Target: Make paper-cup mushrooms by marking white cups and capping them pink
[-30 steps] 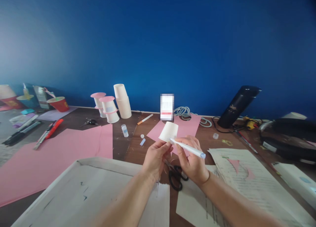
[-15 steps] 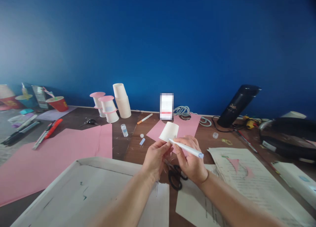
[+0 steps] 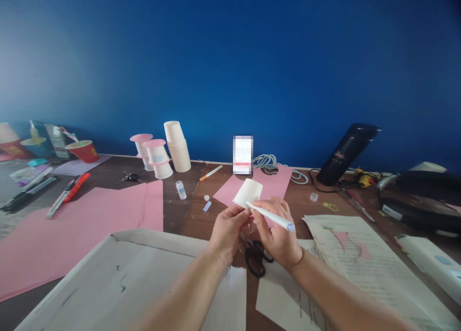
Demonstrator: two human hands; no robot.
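A white paper cup [image 3: 248, 191] is tilted in front of me, its wider rim toward my left hand [image 3: 227, 230]. The fingers of that hand are closed on the cup near its rim; part of the grip is hidden. My right hand [image 3: 279, 232] pinches a white pen [image 3: 272, 216] with a pale blue end. The pen's tip is at the cup's rim, close to my left fingertips; whether it touches cannot be made out. Beneath my hands lie black-handled scissors [image 3: 255, 261], partly covered. Pink paper [image 3: 281, 180] lies behind the cup.
Paper cups [image 3: 179, 153] stand stacked at the wall, beside cups with pink discs [image 3: 157, 153]. A phone [image 3: 243, 154] stands at the back. A black bottle [image 3: 342, 156] leans right. Left are pink sheets [image 3: 108, 211] and a red utility knife [image 3: 76, 187]; printed papers [image 3: 378, 268] lie right.
The cup has shifted slightly to the right and down. The pen's rear end has moved a little to the left, and both hands keep their hold.
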